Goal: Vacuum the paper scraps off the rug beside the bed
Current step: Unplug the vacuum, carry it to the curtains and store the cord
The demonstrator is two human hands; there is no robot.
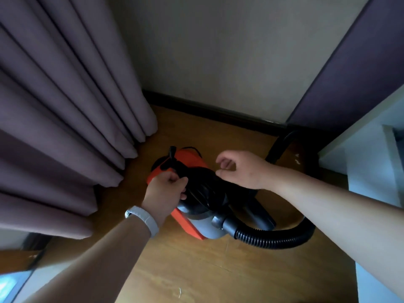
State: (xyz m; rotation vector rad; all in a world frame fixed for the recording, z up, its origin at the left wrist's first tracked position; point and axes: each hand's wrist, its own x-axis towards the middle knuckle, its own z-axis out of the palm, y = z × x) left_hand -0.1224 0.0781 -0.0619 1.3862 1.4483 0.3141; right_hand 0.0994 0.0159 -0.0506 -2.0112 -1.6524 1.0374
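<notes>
Nearest, one small white scrap (179, 292) lies on the wooden floor (196, 270). The left hand (166, 192) is closed round a black part on top of the vacuum (190, 160), probably its handle. The vacuum stands on the floor near the curtain (65, 106), and its hose (273, 239) loops to the right. The right hand (240, 169) hovers above it, fingers loosely curled, holding nothing. To lift it well, I would grip the handle fully and gather the hose with the right hand, so it does not drag. More white bits (296, 159) lie at the floor's far right edge.
</notes>
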